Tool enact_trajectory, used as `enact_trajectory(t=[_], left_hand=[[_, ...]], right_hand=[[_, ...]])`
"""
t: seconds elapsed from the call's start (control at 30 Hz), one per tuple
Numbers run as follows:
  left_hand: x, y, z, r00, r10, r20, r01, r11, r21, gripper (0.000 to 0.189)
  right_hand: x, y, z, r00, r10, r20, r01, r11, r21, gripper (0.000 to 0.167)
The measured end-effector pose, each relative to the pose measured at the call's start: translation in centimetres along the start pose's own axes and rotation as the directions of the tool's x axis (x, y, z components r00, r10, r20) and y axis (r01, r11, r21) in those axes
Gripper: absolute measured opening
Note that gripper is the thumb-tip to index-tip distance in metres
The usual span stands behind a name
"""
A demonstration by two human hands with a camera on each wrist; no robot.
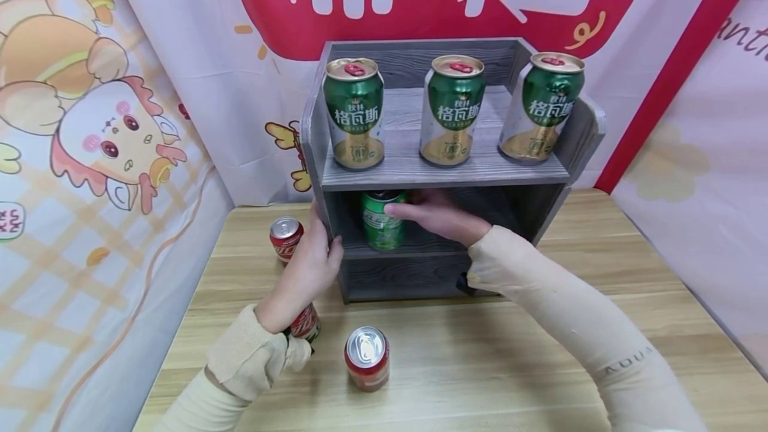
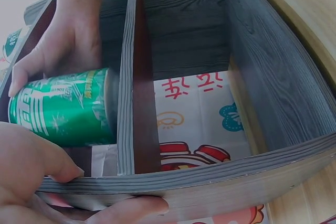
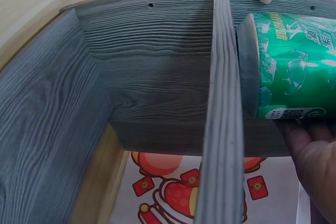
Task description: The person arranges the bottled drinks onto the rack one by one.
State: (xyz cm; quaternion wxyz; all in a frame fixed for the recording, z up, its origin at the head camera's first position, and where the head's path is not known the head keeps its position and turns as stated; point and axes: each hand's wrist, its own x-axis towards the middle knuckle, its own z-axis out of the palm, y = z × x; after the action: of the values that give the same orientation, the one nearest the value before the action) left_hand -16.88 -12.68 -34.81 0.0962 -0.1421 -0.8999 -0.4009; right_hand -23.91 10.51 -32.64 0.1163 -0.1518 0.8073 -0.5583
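A grey wooden shelf unit (image 1: 393, 182) stands on the table. My left hand (image 1: 315, 255) grips the front edge of its left side panel, thumb on the inner face and fingers outside, as the left wrist view (image 2: 26, 166) also shows. Inside the middle compartment, my right hand (image 1: 441, 213) holds a green drink can (image 1: 383, 222) from its right side, the thumb across its front. The can is upright at the compartment's left end, its base right at the middle board (image 3: 223, 77). Its top is partly hidden under the upper board.
On the top board stand three green-and-gold cans, left (image 1: 357, 115), middle (image 1: 454, 112) and right (image 1: 543, 109). Red cans are on the table: one beside the shelf (image 1: 287, 235), one behind my left wrist (image 1: 306, 325), one in front (image 1: 367, 365). Printed cloth (image 1: 174, 32) hangs behind and at the sides.
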Motion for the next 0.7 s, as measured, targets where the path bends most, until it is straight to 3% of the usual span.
enact_trajectory(t=[0.3,0.7], left_hand=[[0.0,-0.1,0.0,1.0,0.008,-0.004,-0.008,1.0,-0.003,0.077],[0.0,0.0,0.0,1.0,-0.009,0.006,0.009,1.0,-0.012,0.078]], right_hand=[[0.7,-0.3,0.9,0.999,-0.017,-0.05,0.018,0.999,0.028,0.054],[1.5,0.0,1.1,0.997,-0.075,-0.025,0.076,0.996,0.044,0.055]])
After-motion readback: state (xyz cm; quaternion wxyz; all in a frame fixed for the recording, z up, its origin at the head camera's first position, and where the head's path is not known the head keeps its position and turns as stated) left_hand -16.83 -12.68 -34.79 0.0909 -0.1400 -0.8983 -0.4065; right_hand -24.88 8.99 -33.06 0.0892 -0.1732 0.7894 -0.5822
